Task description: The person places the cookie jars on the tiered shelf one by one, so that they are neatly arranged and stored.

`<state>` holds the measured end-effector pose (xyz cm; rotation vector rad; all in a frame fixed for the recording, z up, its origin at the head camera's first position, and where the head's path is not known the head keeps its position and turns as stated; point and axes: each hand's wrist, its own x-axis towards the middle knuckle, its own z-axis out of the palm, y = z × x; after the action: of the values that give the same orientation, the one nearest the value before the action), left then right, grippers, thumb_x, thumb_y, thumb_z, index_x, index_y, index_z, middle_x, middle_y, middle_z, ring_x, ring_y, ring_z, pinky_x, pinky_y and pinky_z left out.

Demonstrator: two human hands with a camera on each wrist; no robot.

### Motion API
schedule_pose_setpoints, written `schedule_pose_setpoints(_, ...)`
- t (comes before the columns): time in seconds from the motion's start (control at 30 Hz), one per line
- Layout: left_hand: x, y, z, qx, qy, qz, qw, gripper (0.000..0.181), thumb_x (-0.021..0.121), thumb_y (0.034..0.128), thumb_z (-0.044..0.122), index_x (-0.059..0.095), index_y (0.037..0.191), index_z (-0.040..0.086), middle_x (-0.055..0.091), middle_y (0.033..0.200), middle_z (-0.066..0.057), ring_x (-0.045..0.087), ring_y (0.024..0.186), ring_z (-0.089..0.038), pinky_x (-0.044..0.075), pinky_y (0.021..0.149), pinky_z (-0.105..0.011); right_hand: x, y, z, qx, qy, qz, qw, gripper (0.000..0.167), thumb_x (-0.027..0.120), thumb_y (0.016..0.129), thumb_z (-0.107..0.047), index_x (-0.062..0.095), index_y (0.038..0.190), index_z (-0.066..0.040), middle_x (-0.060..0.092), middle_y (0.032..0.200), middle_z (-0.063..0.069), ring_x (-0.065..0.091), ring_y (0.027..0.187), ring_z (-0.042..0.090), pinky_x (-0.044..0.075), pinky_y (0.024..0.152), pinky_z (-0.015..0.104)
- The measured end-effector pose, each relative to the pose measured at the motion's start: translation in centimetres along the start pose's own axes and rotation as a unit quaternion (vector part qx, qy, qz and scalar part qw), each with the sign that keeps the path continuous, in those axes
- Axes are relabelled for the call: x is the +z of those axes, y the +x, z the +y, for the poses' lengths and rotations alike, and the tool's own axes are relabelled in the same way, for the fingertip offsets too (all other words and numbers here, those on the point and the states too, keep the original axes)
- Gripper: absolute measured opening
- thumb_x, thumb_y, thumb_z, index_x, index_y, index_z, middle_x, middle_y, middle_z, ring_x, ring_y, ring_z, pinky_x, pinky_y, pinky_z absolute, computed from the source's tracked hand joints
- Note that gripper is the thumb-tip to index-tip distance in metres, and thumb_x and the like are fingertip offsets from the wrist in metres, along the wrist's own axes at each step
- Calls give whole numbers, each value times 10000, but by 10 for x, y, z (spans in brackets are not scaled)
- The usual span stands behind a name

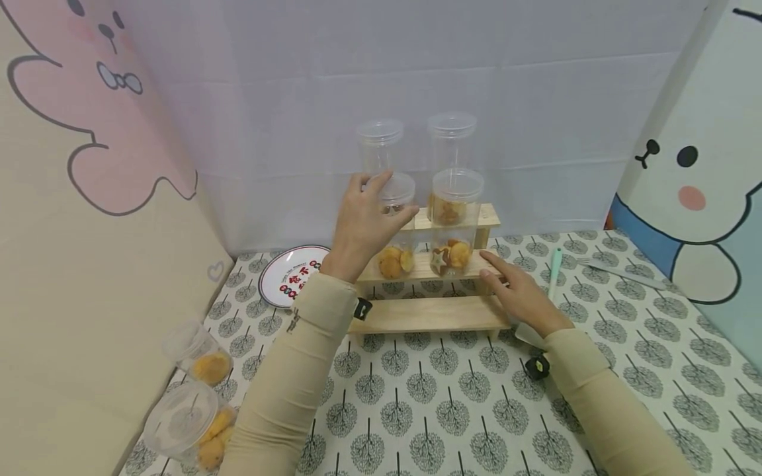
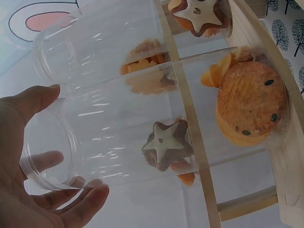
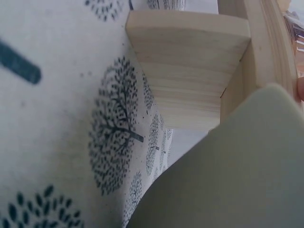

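Note:
My left hand (image 1: 364, 228) grips the lid of the front left clear jar (image 2: 118, 123), thumb on one side and fingers on the other. A round seeded cookie (image 2: 249, 102) lies at the bottom of that jar, which stands on the middle step of a wooden tiered rack (image 1: 425, 314). Beside it is another jar (image 1: 457, 215) with a star cookie and other cookies. Two taller-standing jars (image 1: 381, 142) are on the top step behind. My right hand (image 1: 524, 294) touches the right end of the middle step with extended fingers, holding no jar.
Two jars of cookies (image 1: 181, 420) lie tipped at the front left. A printed plate (image 1: 286, 277) sits left of the rack. To the right lie a spatula with a mint handle (image 1: 555, 264) and a fork (image 1: 625, 272). Curtains (image 1: 297, 132) hang behind.

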<state>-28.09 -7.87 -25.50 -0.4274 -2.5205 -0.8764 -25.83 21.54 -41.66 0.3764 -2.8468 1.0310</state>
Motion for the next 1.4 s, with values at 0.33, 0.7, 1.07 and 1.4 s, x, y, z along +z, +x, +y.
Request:
schedule_pose_setpoints(0.33, 1, -1, -2, -35, -15, -9, 10000, 783, 756, 843, 518, 478, 1485, 164, 451, 1404, -147, 518, 1220, -279, 500, 1004, -387, -1, 1, 0, -42, 9, -18, 10000, 609, 319, 1057, -537, 231, 1599, -274, 485, 1434, 271, 584, 1160, 414, 426, 980, 691)
schedule_pose_setpoints(0.7, 1, -2, -5, -4, 139, -95, 9999, 862, 727, 840, 581, 400, 1527, 176, 396, 1455, -165, 467, 1279, -321, 489, 1018, -443, -1, 3, 0, -49, 27, -73, 10000, 616, 312, 1057, -539, 223, 1601, -264, 473, 1447, 274, 577, 1171, 421, 419, 984, 699)
schedule_pose_setpoints(1.07, -23, -33, -12, 316, 436, 392, 9978, 888, 747, 836, 536, 339, 1544, 189, 349, 1502, -148, 373, 1356, -338, 510, 974, -514, 0, 4, 0, -41, -59, -52, 10000, 615, 302, 1054, -552, 226, 1600, -278, 406, 1517, 256, 546, 1204, 438, 392, 1001, 716)
schedule_pose_setpoints(1.4, -66, -108, -5, 1016, 882, 483, 9897, 860, 778, 840, 412, 352, 1540, 149, 390, 1479, -205, 417, 1325, -405, 505, 967, -576, 0, 5, 1, -131, 13, -48, 9999, 611, 314, 1059, -533, 231, 1600, -260, 433, 1497, 259, 540, 1212, 446, 381, 1017, 712)
